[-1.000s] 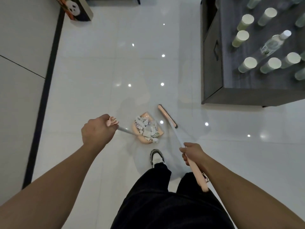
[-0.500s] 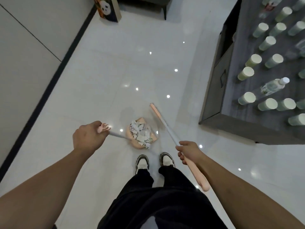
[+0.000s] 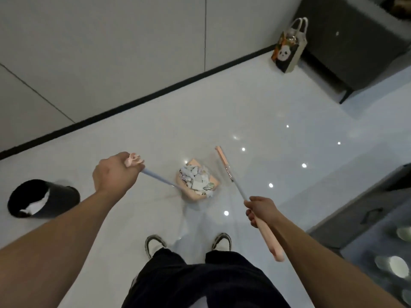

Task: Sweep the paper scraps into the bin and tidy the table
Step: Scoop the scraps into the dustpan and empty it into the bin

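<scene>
A pink dustpan (image 3: 194, 194) filled with white paper scraps (image 3: 195, 177) hangs just above the glossy floor in front of my feet. My left hand (image 3: 115, 172) grips the pink top of its long handle. My right hand (image 3: 259, 210) grips the pink broom (image 3: 224, 165), whose head points away from me, to the right of the dustpan. A black bin (image 3: 44, 200) stands on the floor at the far left, with something white inside.
A wall with a black skirting runs diagonally across the back. A panda-print bag (image 3: 288, 52) stands by a dark cabinet (image 3: 355, 41) at the top right. The grey table (image 3: 364, 210) with paper cups (image 3: 393, 266) is at the lower right edge.
The view has swung left: the table slid toward the right edge and the black bin came into view at the left. Both hands keep their hold on dustpan and broom.
</scene>
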Tool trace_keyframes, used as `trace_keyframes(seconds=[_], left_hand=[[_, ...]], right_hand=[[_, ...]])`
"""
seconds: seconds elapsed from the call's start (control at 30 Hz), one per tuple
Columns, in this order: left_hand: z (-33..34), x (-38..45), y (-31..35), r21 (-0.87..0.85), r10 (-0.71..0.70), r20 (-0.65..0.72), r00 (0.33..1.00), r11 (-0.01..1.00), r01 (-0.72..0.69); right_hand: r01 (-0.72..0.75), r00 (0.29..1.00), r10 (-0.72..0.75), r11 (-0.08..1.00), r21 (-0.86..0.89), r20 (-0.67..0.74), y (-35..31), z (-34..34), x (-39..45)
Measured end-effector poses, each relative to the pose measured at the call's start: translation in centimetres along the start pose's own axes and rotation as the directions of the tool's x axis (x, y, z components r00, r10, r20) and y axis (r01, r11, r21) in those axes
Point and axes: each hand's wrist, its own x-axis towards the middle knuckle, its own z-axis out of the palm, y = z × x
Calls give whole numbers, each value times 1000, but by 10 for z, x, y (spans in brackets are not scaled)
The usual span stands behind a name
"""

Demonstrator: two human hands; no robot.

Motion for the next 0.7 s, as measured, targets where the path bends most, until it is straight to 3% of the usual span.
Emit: trace_keyframes(seconds=[0.17,0.3,0.53,0.7], left_hand=[[-63,-5,-95,-107,-252,-127,959,965,239],[-117,-15,-179,-222,-430,-232,872,897,383],[-211,-38,-317,-322,-577,-354,736,814,483],[-265,-65,-398,-368,-644,-469,604,765,529]], right_hand=[[83,989,-58,980,-183,139,-46,92,-12],[171,965,-102,942,-289,240,-63,190,-36],[317,897,-141,866,-386,420,-74,361,-95],[301,859,-84,880,-366,504,-69,454,-133]])
